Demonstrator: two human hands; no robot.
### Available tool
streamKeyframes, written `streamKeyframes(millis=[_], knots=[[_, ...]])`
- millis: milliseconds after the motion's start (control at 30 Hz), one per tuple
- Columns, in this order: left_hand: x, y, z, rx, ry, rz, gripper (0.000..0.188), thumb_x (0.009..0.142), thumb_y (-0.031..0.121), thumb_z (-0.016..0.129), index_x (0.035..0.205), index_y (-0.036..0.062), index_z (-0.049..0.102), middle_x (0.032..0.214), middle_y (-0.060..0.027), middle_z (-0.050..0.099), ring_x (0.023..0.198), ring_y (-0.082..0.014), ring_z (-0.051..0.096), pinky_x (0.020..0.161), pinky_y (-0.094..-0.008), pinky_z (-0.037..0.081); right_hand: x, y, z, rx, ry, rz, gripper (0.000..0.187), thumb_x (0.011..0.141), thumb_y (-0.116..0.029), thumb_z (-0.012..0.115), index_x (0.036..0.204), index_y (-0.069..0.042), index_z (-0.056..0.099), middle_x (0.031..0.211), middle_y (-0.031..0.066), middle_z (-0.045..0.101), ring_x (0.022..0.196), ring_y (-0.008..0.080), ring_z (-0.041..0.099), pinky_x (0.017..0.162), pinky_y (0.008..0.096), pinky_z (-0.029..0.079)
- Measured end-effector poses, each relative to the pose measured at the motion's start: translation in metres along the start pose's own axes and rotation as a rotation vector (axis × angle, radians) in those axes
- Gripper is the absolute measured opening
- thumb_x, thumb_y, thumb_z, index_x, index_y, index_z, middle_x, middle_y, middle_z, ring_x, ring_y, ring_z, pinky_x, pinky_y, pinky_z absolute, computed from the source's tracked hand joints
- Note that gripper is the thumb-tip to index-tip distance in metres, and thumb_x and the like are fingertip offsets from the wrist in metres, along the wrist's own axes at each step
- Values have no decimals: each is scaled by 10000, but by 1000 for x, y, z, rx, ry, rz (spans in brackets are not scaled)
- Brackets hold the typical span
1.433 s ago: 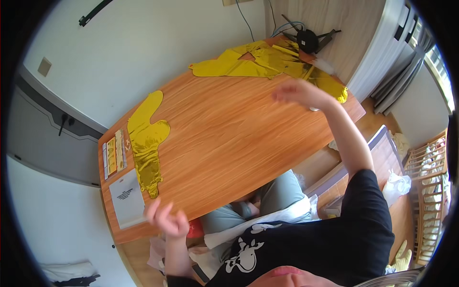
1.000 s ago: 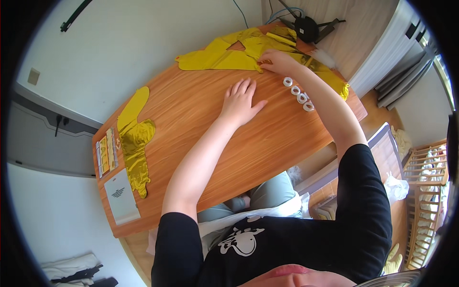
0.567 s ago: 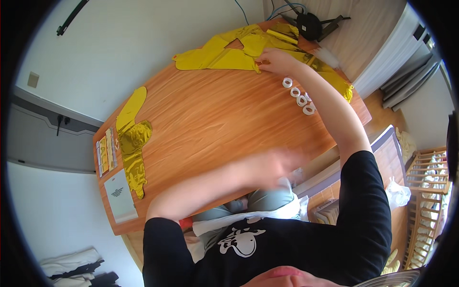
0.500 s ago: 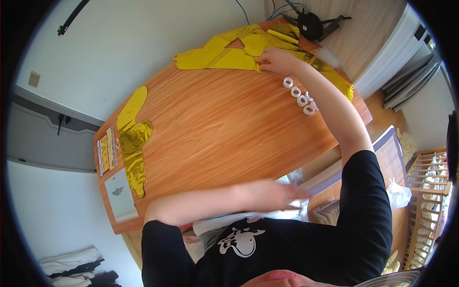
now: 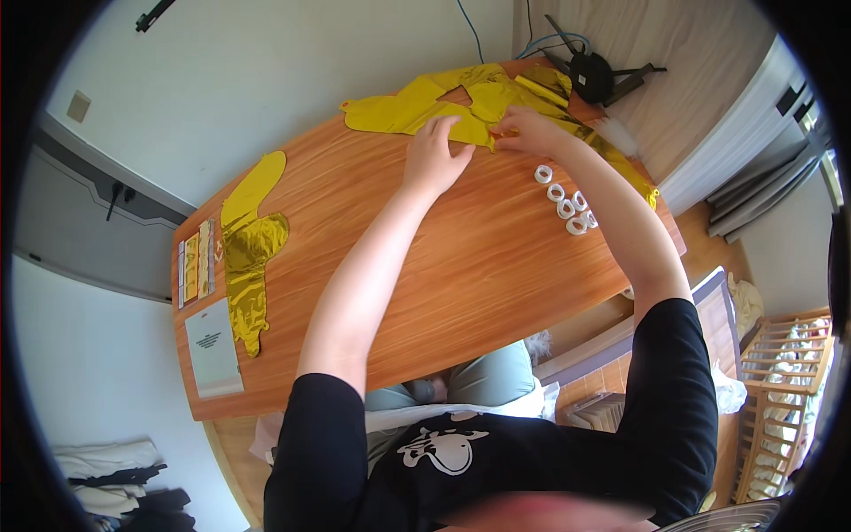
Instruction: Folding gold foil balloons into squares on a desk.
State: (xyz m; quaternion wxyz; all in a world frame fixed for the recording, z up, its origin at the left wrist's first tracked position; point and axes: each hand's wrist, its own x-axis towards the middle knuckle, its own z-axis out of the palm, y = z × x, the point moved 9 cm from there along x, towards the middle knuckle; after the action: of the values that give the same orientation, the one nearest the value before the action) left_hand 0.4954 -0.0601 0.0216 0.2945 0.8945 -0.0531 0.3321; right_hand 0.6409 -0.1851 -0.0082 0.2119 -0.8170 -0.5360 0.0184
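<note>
At the far edge of the wooden table [image 5: 479,284] lies a flat gold foil balloon [image 5: 386,113], uninflated, with an opening in its shape. My right hand [image 5: 532,133] pinches the tab at its near edge; the fingertips partly cover the tab. Just left of that, my left hand [image 5: 432,164] hovers over the balloon's near edge, thumb and fingers apart and holding nothing. More gold foil [image 5: 542,84] is heaped behind my right hand and runs off to the right under the forearm. Several small white rings [image 5: 558,212] lie beside my right forearm.
Another gold foil balloon [image 5: 253,232] lies flat on the table's left side. Beside it are a printed packet [image 5: 191,268] and a pale sheet [image 5: 211,359]. A black device with antennas [image 5: 591,78] stands in the far right corner. A wooden rack [image 5: 784,355] is at right.
My left hand has swung from near my body up to the far edge, beside my right hand. The right hand keeps its pinch at the same spot on the balloon. The view has shifted slightly.
</note>
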Motion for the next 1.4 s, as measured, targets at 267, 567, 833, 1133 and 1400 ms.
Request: streamKeyframes(millis=[267,567,833,1133,1400], knots=[[-6,-23,68,440,-480,-286,772,999,664,444,1607,194,370,1696,-151,262,1582,-320,199,1273,-524,134,-10,8,-7,73,58,20,322,835,-333,818,1081,-124,809,1043,140,626,1058,318,596,920,398,479],[-5,-29,60,414,-414,-252,754,984,645,503,1568,173,432,1673,-153,315,1568,-318,240,1263,-543,160,7,5,-5,44,14,67,283,833,-318,824,1039,-124,820,981,130,614,1047,310,584,893,396,475],[-5,-29,65,404,-425,-255,764,981,650,505,1571,170,430,1670,-147,322,1574,-309,222,1263,-543,149,1,2,-10,36,33,17,273,841,-318,816,1025,-116,819,995,121,619,1040,311,589,888,399,479],[-3,-26,67,439,-459,-267,756,984,642,489,1582,186,415,1683,-134,299,1576,-302,219,1263,-538,141,-4,3,-7,-19,70,-12,232,870,-234,799,1057,-97,799,1003,116,639,1014,308,594,864,410,479],[-3,-28,65,468,-472,-284,763,983,645,479,1597,199,395,1696,-124,276,1580,-291,212,1268,-525,134,1,-15,-10,-224,37,-45,204,918,-306,733,1033,-152,805,994,91,667,1019,309,636,877,427,517]])
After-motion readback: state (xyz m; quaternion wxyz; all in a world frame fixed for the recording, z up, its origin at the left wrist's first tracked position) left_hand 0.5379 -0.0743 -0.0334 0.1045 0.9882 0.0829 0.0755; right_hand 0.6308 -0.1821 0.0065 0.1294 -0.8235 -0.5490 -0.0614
